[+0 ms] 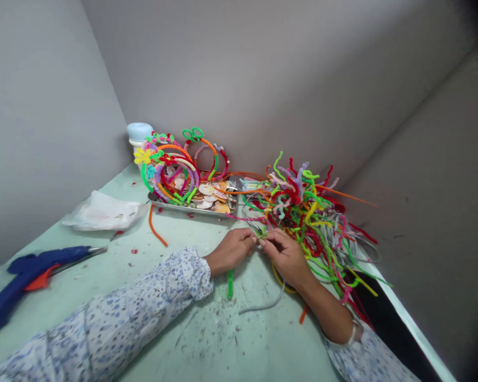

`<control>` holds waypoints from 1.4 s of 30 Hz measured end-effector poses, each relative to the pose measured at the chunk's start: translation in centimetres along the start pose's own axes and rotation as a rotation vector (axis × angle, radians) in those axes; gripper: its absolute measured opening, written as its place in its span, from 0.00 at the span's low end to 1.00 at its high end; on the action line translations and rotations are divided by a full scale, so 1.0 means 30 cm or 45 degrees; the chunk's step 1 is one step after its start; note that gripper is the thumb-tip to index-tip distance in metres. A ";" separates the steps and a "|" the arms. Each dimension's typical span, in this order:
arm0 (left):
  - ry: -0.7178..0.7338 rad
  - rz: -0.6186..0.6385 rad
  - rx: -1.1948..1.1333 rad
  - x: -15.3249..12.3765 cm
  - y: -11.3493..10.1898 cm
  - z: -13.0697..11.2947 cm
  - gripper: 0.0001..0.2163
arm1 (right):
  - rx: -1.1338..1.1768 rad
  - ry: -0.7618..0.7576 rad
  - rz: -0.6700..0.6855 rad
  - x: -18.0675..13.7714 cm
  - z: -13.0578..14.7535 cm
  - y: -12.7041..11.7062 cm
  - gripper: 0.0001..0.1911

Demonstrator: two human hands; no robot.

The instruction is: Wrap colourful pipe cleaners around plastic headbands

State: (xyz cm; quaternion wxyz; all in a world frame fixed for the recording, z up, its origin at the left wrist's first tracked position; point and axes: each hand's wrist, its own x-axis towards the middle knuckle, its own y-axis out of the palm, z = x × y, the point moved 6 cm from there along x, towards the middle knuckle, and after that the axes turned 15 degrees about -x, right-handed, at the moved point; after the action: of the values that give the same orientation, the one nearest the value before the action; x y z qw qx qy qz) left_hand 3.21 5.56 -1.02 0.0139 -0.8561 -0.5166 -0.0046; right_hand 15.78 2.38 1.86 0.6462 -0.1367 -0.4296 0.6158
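Observation:
My left hand (231, 249) is closed in a pinch over the middle of the table, its fingertips on a small piece of green pipe cleaner (262, 233). My right hand (287, 257) meets it there, thumb and finger pinching the same piece. Part of it is hidden by the fingers. Below my left hand a green fuzzy end (230, 285) sticks out; whether it joins the pinched piece cannot be seen. Just beyond my right hand lies a tangled heap of coloured pipe cleaners (314, 223). A grey strand (263, 307) curves out under my right wrist.
A metal tray (191, 210) at the back holds shell-like pieces, with pipe-cleaner-wrapped hoops (175, 170) on it. Behind stands a jar with a pale blue lid (139, 131). To the left are a plastic bag (105, 212) and a blue glue gun (43, 270). Walls close in the table.

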 end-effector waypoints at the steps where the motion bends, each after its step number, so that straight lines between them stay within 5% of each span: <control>1: -0.004 -0.003 -0.014 0.002 -0.001 0.002 0.08 | -0.001 -0.002 0.008 0.000 0.001 0.001 0.09; 17: -0.025 -0.022 -0.115 0.012 -0.007 0.025 0.08 | -0.108 -0.094 -0.011 -0.009 0.021 -0.004 0.08; 42: -0.006 0.047 -0.225 0.002 0.008 0.023 0.06 | 0.091 0.150 0.127 -0.001 -0.044 0.038 0.05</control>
State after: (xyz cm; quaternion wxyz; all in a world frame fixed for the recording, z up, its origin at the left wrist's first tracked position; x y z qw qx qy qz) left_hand 3.45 5.53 -1.69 -0.0627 -0.8634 -0.4983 -0.0478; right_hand 15.97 3.05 0.25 0.6432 -0.1708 -0.3613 0.6531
